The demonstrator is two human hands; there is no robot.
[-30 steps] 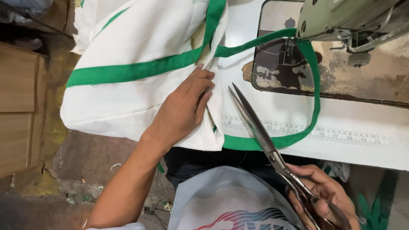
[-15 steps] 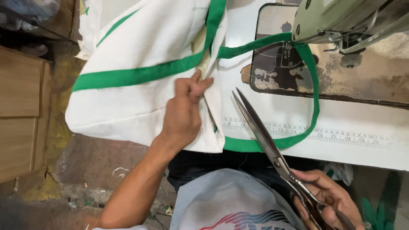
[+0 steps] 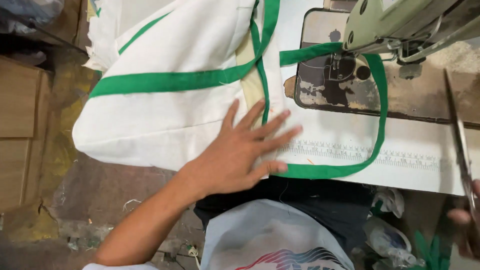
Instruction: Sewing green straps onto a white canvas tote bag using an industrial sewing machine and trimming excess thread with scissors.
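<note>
The left hand [image 3: 239, 152] lay flat with its fingers spread wide, palm down on the near right corner of the white fabric bag [image 3: 170, 107], holding nothing but pressing the cloth to the sewing table [image 3: 350, 160]. The bag sprawled across the left half of the table and hung off its left edge, trimmed with green strap [image 3: 165, 82] across its face, while a long loop of the same green webbing [image 3: 381, 115] ran from under the sewing machine [image 3: 400, 25] at the far right, down past the worn metal plate [image 3: 330, 90] and back along the near edge to the fingertips. The right hand [image 3: 465, 220] showed only at the right border of the frame, closed around the handles of a pair of scissors [image 3: 457, 135] whose blades pointed away toward the machine; how tightly it gripped could not be told. The likeliest trouble seemed to lie with those blades: raised close to the strap loop, they could nick the webbing or the bag if swung carelessly. The overhanging weight of the bag might also drag the cloth leftward once the flat palm lifted, pulling the strap askew under the needle. Splayed fingers so near the loop risked being caught if the strap were tugged.
</note>
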